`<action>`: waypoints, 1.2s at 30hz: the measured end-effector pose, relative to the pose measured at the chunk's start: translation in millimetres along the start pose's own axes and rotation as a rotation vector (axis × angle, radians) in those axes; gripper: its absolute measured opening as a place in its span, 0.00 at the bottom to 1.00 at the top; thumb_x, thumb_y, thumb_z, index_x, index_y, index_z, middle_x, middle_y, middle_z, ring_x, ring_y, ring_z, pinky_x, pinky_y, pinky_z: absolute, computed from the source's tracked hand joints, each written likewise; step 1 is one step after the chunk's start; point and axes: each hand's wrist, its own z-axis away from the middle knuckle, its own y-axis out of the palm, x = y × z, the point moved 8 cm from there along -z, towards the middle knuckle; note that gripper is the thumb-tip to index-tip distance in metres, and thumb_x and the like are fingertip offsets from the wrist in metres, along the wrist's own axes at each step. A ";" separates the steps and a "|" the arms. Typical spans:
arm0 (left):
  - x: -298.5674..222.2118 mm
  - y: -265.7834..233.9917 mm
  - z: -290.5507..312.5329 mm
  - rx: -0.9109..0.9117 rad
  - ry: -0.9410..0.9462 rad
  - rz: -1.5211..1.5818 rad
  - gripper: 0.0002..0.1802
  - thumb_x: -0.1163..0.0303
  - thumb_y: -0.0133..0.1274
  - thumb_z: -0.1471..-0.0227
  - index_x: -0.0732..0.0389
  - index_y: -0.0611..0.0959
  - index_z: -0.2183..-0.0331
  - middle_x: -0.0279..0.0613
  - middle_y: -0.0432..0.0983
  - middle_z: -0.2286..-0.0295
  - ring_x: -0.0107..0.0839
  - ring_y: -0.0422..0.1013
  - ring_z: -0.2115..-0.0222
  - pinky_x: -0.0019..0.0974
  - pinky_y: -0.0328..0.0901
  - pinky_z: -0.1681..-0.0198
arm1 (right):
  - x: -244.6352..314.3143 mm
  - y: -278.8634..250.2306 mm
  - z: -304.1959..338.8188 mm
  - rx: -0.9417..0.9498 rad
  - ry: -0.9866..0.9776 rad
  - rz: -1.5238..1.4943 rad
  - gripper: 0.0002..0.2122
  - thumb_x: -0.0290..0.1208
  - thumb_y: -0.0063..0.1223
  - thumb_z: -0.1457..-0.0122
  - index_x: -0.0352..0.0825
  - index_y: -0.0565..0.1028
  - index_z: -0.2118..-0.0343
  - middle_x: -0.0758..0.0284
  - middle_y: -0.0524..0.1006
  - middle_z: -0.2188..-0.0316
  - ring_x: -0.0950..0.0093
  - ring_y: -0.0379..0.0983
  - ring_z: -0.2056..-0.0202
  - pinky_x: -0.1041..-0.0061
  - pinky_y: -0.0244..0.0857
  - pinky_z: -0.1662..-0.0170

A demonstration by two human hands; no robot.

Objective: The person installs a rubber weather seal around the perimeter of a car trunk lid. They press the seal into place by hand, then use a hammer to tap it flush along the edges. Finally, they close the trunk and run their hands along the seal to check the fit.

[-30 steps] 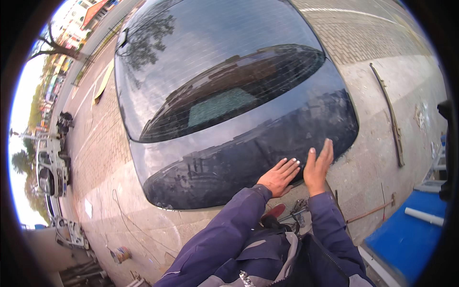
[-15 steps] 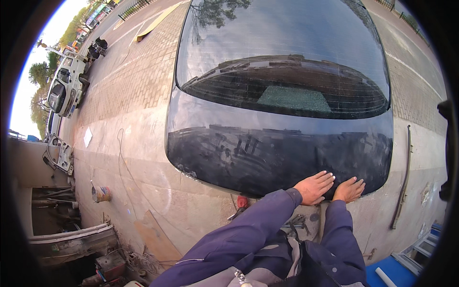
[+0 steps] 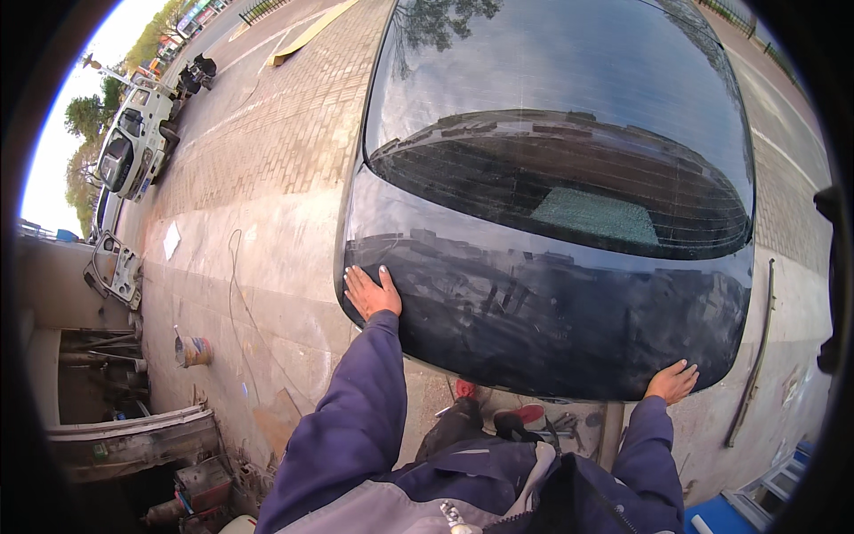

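Note:
In front of me is the rear of a dark car, its trunk lid [image 3: 543, 334] closed and marked with dusty smears. My left hand [image 3: 374, 294] lies with fingers spread on the lid's left corner. At the right part of the near edge, my right hand [image 3: 673, 383] rests on the lid, fingers extended and holding nothing. Beyond the lid, the rear window [image 3: 551, 133] reflects sky and branches. My shoes [image 3: 525, 414] stand on the ground just below the bumper.
A long dark strip [image 3: 754, 365] lies on the ground to the right. At the left are a paint can [image 3: 192, 351], a stripped car door [image 3: 116, 270] and a pale truck [image 3: 133, 147]. Metal scrap [image 3: 205, 489] sits at lower left, near some cardboard [image 3: 277, 420].
My left hand has moved from beside the right one to the lid's left corner. My right hand has shifted slightly right along the edge. The view has turned a little.

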 end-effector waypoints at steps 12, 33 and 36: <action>-3.1 6.6 -1.4 0.026 0.007 -0.054 0.52 0.37 0.48 0.25 0.70 0.59 0.21 0.58 0.51 0.19 0.50 0.44 0.17 0.58 0.38 0.15 | -11.5 5.8 -4.4 0.009 -0.033 0.043 0.34 0.57 0.40 0.17 0.33 0.70 0.23 0.49 0.69 0.23 0.51 0.62 0.23 0.51 0.53 0.20; 156.3 41.6 -9.6 -0.105 -0.550 0.459 0.40 0.43 0.39 0.19 0.73 0.80 0.35 0.74 0.78 0.38 0.70 0.73 0.36 0.57 0.65 0.31 | -26.9 12.2 -18.2 0.021 -0.041 0.018 0.36 0.59 0.37 0.17 0.31 0.71 0.24 0.48 0.70 0.24 0.50 0.63 0.23 0.53 0.53 0.20; 156.1 39.7 -9.0 -0.109 -0.558 0.445 0.39 0.43 0.39 0.19 0.72 0.81 0.36 0.73 0.79 0.40 0.70 0.74 0.38 0.58 0.66 0.32 | -25.4 12.3 -18.5 0.038 -0.042 0.022 0.36 0.59 0.37 0.18 0.32 0.71 0.24 0.48 0.70 0.24 0.49 0.63 0.23 0.52 0.54 0.20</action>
